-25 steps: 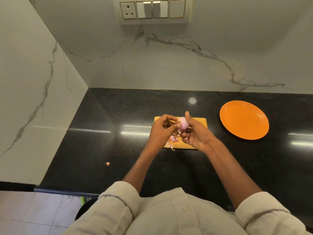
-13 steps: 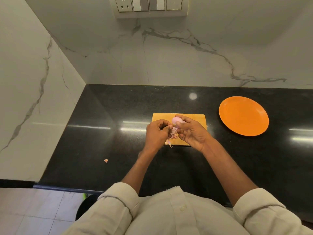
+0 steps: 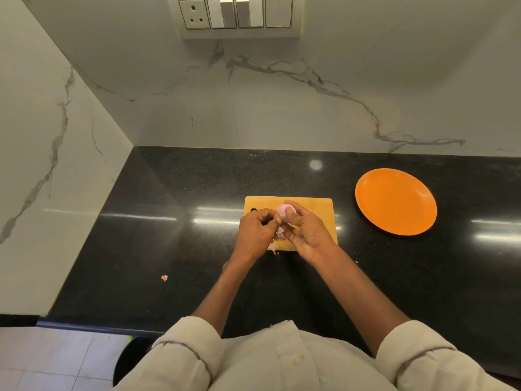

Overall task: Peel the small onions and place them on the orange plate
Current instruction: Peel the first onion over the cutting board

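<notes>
My right hand (image 3: 306, 231) grips a small pink onion (image 3: 282, 211) over the wooden cutting board (image 3: 315, 206). My left hand (image 3: 255, 234) is right beside it, its fingertips pinching a bit of skin at the onion's lower left side. Loose pink peel scraps (image 3: 277, 237) lie on the board between and under the hands. The orange plate (image 3: 396, 201) sits to the right of the board with nothing on it.
The black countertop (image 3: 169, 235) runs from the left wall to the right edge of view. A small peel scrap (image 3: 164, 277) lies on it at front left. White marble walls stand behind and to the left, with a switch panel (image 3: 236, 14) above.
Both hands have dropped lower over the board with the onion. My left fingers have shifted from the onion's top to its lower side.
</notes>
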`<action>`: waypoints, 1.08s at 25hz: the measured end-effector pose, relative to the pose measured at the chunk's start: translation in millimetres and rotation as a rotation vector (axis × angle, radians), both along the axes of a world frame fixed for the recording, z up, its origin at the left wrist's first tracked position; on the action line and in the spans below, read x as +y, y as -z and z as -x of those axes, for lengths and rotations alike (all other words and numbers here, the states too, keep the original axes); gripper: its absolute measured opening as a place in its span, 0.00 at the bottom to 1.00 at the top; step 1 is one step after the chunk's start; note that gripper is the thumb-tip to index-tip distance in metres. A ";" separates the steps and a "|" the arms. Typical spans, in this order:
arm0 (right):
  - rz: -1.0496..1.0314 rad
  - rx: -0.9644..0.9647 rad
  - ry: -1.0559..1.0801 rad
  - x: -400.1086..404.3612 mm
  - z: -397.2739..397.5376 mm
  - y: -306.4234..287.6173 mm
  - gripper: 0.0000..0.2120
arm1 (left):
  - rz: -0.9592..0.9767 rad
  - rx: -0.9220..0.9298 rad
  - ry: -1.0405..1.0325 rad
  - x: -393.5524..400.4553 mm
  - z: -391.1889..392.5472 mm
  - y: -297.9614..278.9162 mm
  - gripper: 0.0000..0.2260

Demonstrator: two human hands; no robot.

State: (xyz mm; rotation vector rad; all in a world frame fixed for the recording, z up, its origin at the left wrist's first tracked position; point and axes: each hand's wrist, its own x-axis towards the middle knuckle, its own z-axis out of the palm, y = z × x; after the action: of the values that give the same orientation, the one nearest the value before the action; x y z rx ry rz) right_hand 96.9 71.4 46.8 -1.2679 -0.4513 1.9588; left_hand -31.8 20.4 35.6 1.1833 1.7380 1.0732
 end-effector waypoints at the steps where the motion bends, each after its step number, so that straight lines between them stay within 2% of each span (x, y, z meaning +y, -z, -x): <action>1: -0.063 -0.062 0.000 -0.7 3.1 -0.9 0.13 | 0.005 -0.015 -0.030 -0.8 -3.9 -1.0 0.08; 3: -0.123 -0.120 0.037 1.7 6.2 -0.3 0.14 | 0.001 -0.063 -0.111 -0.6 -10.6 -2.0 0.08; 5: -0.105 -0.071 0.078 10.0 1.5 0.2 0.18 | -0.037 -0.042 -0.173 2.0 -15.5 -0.3 0.08; 11: -0.178 -0.085 -0.029 14.4 -17.6 -3.2 0.17 | -0.021 0.260 -0.170 5.4 -7.0 4.9 0.16; 13: -0.200 -0.087 -0.105 13.7 -22.8 -2.5 0.18 | -0.028 0.278 -0.144 5.2 -4.8 4.7 0.07; 14: -0.213 -0.083 -0.131 14.0 -24.5 -1.9 0.19 | -0.037 0.264 -0.127 5.0 -3.5 3.7 0.04; 20: -0.358 -0.157 -0.230 11.8 -34.0 -5.3 0.19 | -0.092 -0.020 -0.125 6.5 -4.1 -5.8 0.09; 24: -0.410 -0.191 -0.264 9.3 -32.0 -6.2 0.19 | -0.112 -0.070 -0.151 10.7 -7.9 -10.9 0.03; 27: -0.422 -0.143 -0.238 9.3 -29.4 -7.0 0.18 | -0.100 -0.086 -0.211 12.2 -11.8 -14.9 0.03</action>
State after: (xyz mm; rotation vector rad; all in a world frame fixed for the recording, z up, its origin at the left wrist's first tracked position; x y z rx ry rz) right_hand 126.3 80.7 53.8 -1.1195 -1.0676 1.8350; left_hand -20.0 32.5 50.4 1.0127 1.7886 1.3306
